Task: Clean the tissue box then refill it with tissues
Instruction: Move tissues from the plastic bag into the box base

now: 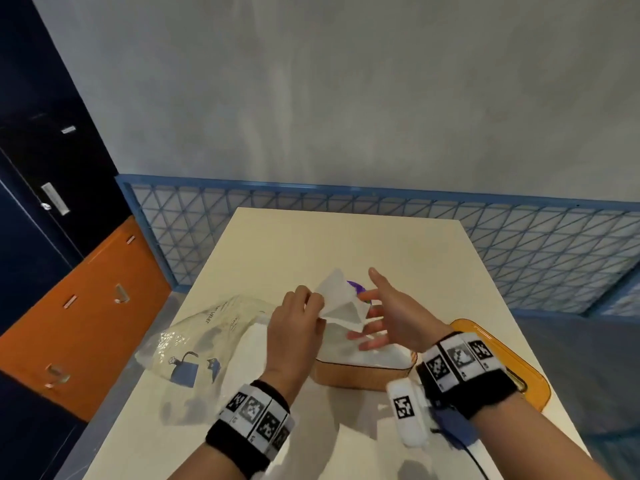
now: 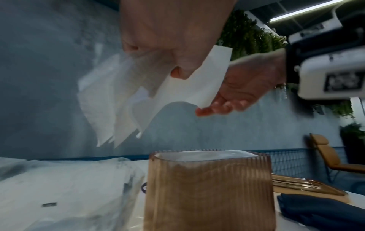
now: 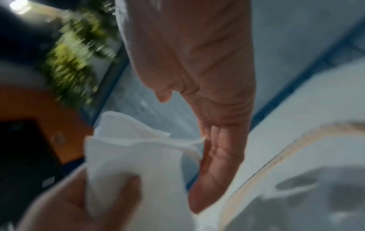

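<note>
A ribbed wooden tissue box [image 1: 360, 374] [image 2: 209, 190] stands on the cream table [image 1: 294, 244], its open top filled with white tissues [image 1: 377, 355] [image 2: 205, 154]. My left hand [image 1: 298, 323] [image 2: 173, 39] pinches a loose white tissue [image 1: 337, 301] [image 2: 122, 96] [image 3: 134, 156] and holds it in the air above the box. My right hand [image 1: 391, 313] [image 3: 213, 125] hovers just right of that tissue with straight, spread fingers, its fingertips brushing the tissue's edge.
A crumpled clear plastic wrapper [image 1: 204, 337] lies left of the box. An orange tray [image 1: 512, 362] sits at the table's right edge and a dark blue cloth [image 2: 324, 211] near it. A purple object [image 1: 356, 287] peeks out behind the tissue. A blue mesh railing [image 1: 519, 244] runs behind the table.
</note>
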A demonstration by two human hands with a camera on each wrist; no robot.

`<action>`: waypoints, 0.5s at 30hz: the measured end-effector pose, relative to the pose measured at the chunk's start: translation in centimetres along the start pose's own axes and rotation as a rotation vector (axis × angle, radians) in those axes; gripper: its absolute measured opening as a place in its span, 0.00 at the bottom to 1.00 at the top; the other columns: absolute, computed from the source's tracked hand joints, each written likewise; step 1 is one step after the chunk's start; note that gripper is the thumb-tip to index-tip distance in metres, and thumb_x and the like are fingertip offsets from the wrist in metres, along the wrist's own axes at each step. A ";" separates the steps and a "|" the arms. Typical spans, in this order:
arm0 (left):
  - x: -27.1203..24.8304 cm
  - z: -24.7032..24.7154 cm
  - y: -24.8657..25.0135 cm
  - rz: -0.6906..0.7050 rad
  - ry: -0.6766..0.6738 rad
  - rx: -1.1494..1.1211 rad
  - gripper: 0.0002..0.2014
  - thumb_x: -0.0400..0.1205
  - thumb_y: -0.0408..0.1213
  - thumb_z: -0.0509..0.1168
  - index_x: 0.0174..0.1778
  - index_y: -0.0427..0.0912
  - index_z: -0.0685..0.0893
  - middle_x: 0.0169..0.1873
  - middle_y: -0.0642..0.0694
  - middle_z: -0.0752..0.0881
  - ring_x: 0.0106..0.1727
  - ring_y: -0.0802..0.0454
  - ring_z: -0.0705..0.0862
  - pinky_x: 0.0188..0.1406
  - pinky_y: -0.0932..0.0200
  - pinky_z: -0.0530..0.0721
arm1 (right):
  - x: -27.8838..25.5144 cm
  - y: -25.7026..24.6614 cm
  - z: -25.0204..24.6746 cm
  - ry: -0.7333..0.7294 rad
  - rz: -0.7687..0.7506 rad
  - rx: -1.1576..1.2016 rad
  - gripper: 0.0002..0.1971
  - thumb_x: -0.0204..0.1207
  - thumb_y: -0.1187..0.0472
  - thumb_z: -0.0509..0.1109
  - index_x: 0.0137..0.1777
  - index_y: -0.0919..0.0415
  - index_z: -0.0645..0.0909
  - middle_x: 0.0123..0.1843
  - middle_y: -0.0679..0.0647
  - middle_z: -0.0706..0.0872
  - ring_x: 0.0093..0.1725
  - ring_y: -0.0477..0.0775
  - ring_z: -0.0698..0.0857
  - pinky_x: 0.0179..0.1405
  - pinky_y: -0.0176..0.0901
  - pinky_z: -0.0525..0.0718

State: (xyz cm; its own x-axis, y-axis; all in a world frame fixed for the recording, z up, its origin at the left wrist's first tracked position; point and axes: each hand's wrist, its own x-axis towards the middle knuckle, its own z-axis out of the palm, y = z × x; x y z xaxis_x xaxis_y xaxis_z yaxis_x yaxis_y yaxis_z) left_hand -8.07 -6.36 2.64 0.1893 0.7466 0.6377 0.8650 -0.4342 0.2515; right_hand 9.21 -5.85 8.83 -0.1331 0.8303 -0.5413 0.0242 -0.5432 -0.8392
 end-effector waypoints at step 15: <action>-0.4 1.3 0.9 -1.037 -0.189 -1.187 0.16 0.85 0.50 0.55 0.65 0.46 0.72 0.59 0.46 0.78 0.62 0.49 0.77 0.57 0.66 0.76 | 0.3 -1.5 -3.9 0.013 -0.238 0.028 0.19 0.76 0.73 0.66 0.65 0.57 0.76 0.55 0.58 0.84 0.50 0.60 0.84 0.46 0.51 0.85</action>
State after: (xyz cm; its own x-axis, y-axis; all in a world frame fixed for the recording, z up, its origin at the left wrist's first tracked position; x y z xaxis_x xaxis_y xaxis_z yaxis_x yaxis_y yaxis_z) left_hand -6.76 -6.43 1.70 -0.0966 0.9664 -0.2381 -0.1719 0.2194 0.9604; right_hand 13.04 -4.33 9.70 -0.1187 0.9369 -0.3287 -0.0342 -0.3347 -0.9417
